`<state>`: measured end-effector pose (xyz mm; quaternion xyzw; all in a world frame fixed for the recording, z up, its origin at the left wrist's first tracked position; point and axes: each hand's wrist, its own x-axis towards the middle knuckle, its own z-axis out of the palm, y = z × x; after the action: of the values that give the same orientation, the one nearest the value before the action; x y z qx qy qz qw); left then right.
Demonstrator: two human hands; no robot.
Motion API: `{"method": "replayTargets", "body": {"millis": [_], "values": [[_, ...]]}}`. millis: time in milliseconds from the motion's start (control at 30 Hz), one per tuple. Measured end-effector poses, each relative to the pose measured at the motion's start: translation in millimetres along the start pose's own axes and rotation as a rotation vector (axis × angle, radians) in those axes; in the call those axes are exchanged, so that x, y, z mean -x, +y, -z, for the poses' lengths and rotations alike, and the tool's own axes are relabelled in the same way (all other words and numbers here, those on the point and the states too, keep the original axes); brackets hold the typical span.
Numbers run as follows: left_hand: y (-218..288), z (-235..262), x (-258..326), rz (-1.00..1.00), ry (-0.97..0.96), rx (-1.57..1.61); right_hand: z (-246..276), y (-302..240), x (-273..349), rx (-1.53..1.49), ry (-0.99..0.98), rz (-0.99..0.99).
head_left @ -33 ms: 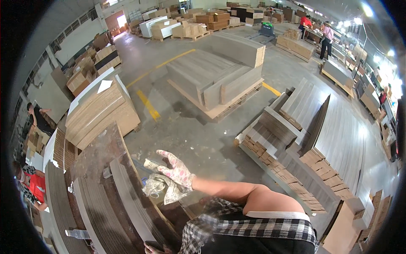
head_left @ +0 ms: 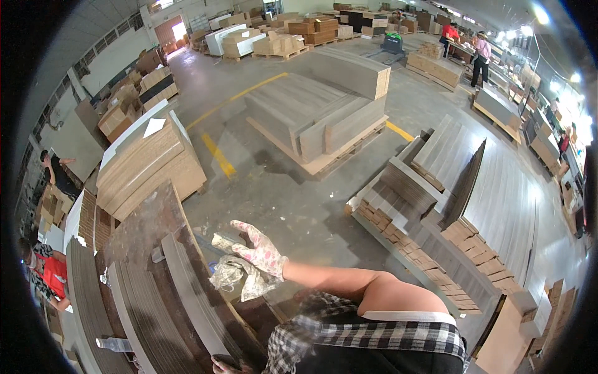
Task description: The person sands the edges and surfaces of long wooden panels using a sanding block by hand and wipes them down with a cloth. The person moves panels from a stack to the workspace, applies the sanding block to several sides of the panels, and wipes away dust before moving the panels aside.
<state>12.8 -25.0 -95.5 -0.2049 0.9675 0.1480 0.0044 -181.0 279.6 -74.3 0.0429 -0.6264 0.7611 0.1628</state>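
one crumpled pale cloth [head_left: 249, 282] at right edge of table [head_left: 140, 230] | likely light, limp; best held by bunched folds | right hand [head_left: 258, 252] against it, fingers parted, grip unclear | left hand [head_left: 223, 365] at table's near end, cropped, fingers: cannot tell

Tabletop [head_left: 140, 234]: dark brown, scuffed, paler marks on surface, runs diagonally at left. On it, three long stacks of thin grey boards, roughly side by side: left stack [head_left: 87, 293], middle stack [head_left: 146, 305], right stack [head_left: 193, 296], bare strips between. Small clear item [head_left: 157, 254] by far end of right stack, too small to identify. Clear bottle [head_left: 115, 344] on its side, near left and middle stacks; exact support unclear. Floor [head_left: 283, 209]: grey, pale specks, yellow lines [head_left: 218, 156]. Directly on floor: wooden pallet [head_left: 360, 148], loaded.
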Motion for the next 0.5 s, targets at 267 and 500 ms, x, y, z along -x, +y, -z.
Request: {"method": "replayTargets", "body": {"millis": [267, 500], "values": [[40, 0, -17, -0.724, 0.655, 0.593, -40, -43, 49, -0.062, -0.187, 0.054], [60, -10, 18, -0.552, 0.109, 0.821, -80, -39, 87, 0.164, -0.442, 0.027]]}}
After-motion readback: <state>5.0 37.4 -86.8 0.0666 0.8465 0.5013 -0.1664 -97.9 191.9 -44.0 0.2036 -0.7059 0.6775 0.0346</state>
